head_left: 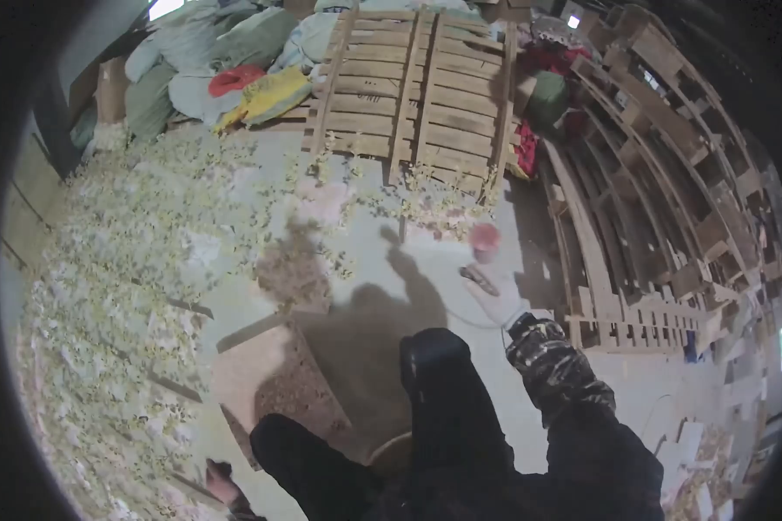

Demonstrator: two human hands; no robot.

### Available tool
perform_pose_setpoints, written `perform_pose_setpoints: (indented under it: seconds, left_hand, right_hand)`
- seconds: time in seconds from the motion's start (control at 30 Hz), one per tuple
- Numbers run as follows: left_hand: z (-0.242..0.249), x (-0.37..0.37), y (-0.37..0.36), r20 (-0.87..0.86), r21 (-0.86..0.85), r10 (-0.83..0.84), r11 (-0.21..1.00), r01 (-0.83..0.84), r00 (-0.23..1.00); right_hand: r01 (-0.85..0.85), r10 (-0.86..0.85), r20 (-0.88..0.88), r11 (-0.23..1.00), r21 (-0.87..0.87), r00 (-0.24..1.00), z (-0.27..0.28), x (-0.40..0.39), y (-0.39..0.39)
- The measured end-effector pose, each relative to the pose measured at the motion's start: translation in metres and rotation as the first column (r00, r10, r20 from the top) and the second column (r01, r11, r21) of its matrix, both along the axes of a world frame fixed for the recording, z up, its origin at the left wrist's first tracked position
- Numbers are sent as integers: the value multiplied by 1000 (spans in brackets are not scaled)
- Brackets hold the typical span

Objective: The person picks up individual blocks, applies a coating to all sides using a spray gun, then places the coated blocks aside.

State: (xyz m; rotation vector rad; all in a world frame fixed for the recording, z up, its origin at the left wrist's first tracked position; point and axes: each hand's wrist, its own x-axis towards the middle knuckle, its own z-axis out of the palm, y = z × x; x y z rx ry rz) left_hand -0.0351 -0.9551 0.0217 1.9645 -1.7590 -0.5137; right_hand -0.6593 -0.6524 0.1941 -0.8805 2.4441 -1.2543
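My right hand (498,300) reaches forward over the pale floor and looks whitish, perhaps gloved. A dark patch (478,279) shows at its fingers, and whether it is held or part of a glove cannot be told. Just beyond lies a blurred pinkish-red round thing like a cup (485,239), apart from the hand. Low on the left, my left hand (222,484) is small and dim beside pale green plant sprigs (122,347) spread across the floor. Its fingers are not clear. Between my hands, in front of my knees, lies a flat brownish board or box (278,382) with loose bits on it.
A slatted wooden pallet (413,87) leans at the back against piled sacks (182,52). A yellow sack (269,94) lies beside it. More wooden pallets (660,174) stack up on the right. Pale scraps (691,443) lie at lower right.
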Motion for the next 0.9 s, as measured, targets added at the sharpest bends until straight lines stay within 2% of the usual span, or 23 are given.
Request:
perform_pose_setpoints:
  seconds: [0.07,0.1,0.17,0.2,0.27,0.3,0.43,0.47,0.5,0.57,0.6,0.63,0.67,0.7,0.73,0.77,0.8,0.83,0.87,0.9]
  left_hand:
    - [77,-127,-27,-318,-2,-103,994,108,943]
    - [107,-175,-26,-376,-3,-131,990,140,917]
    - [116,-245,-32,-226,105,-363,913,393,904]
    - [111,-280,-31,-177,160,-423,879,450,889]
    - [82,-357,-27,-296,178,-625,707,685,722]
    - [69,-391,-24,-315,192,-668,651,734,674]
    - [19,-532,3,-284,431,-788,405,807,547]
    - [2,-566,9,-278,466,-798,374,802,534]
    - [-16,-597,10,-277,396,-846,331,856,455]
    - [-41,-655,8,-260,421,-884,258,870,388]
    - [-53,-687,5,-253,430,-893,242,870,373]
    - [-61,-717,2,-250,463,-893,228,857,373]
    - [-70,-744,-1,-245,497,-892,222,839,381]
    - [-75,-769,0,-231,527,-885,236,816,405]
    - [-77,-792,1,-249,574,-879,206,793,408]
    - [-78,-808,-4,-255,621,-863,199,758,435]
    - [-78,-815,-11,-216,657,-835,259,708,507]
    - [-82,-823,-10,-240,627,-790,318,711,564]
    - [-87,-836,-11,-266,587,-747,376,717,610]
    - [-96,-859,-10,-306,536,-714,417,733,630]
  right_hand:
    - [188,-186,-28,964,186,982,-24,-27,22]
    - [234,-236,-23,943,238,972,-49,-47,29]
    - [300,-299,-101,954,-15,949,-129,-84,51]
    - [319,-324,-100,946,-61,941,-161,-94,59]
    - [549,-495,273,818,-174,825,-203,-115,57]
    - [615,-524,378,769,-175,763,-225,-128,55]
    - [796,-555,647,589,-138,523,-315,-200,45]
    - [815,-551,681,566,-121,483,-343,-221,43]
    - [824,-513,698,529,-201,499,-361,-242,41]
    - [828,-559,680,546,-129,475,-366,-274,26]
    - [827,-567,679,551,-109,467,-395,-300,37]
    - [816,-734,479,574,58,482,-449,-334,58]
    - [799,-826,240,558,224,510,-502,-363,73]
    - [775,-833,127,549,313,539,-521,-386,91]
    - [542,-563,-37,774,327,826,-505,-408,112]
    - [220,-166,-174,905,364,971,-488,-430,118]
    - [-17,99,-209,933,359,973,-489,-453,84]
    - [-222,132,441,962,158,888,-497,-457,49]
    - [-287,199,891,955,-82,407,-503,-465,16]
    - [-208,204,948,944,-256,-243,-501,-477,-4]
